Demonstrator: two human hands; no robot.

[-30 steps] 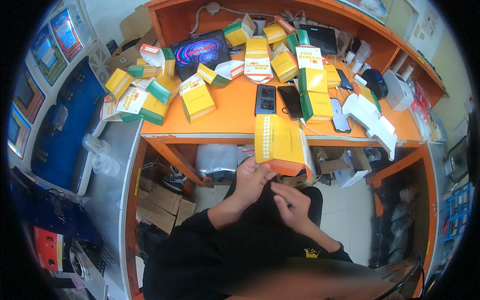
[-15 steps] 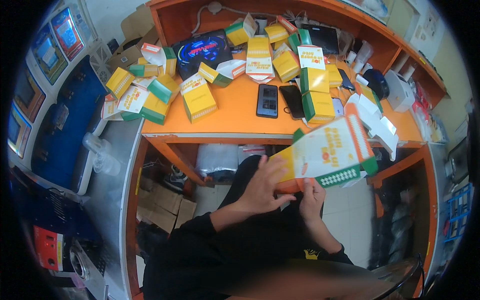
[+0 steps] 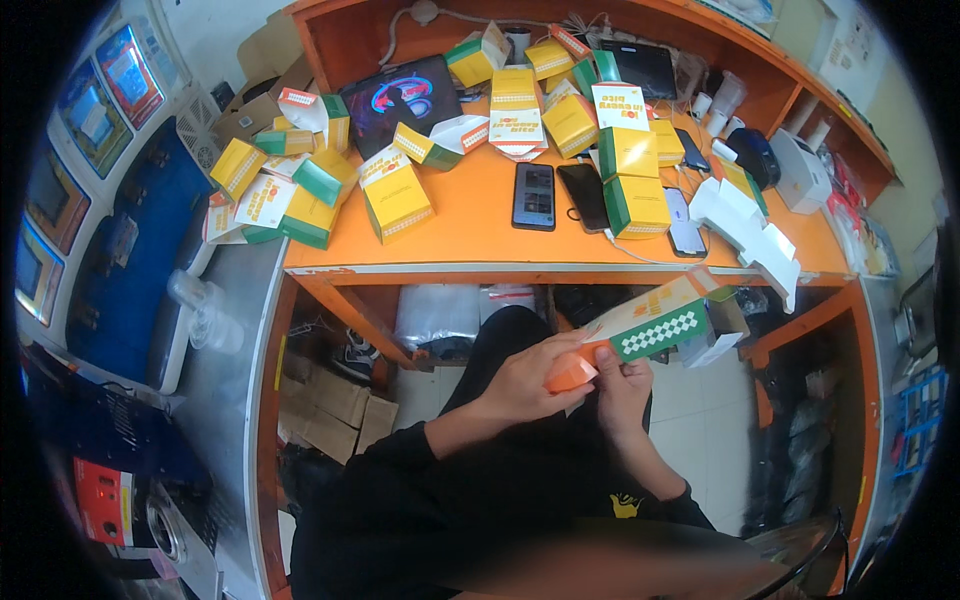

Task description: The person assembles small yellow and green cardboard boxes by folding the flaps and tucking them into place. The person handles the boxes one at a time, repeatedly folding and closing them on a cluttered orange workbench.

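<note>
The right thumb presses on the card carton (image 3: 658, 336) near its orange end (image 3: 571, 373), the fingers of the right hand (image 3: 626, 392) curled beneath and clamping the panel, though their tips are hidden. The left hand (image 3: 525, 385) is wrapped around the orange end, its fingers close together. The carton slants up to the right between the person's lap and the front edge of the orange desk (image 3: 460, 245). It looks light: thin, springy card, stiff along its creases, easily dented, perhaps slightly slick. Creased edges seem the best hold; squeezing mid-panel would likely buckle it. Beyond, a dark phone (image 3: 534, 197) and a yellow box (image 3: 398, 205) rest on the desk.
</note>
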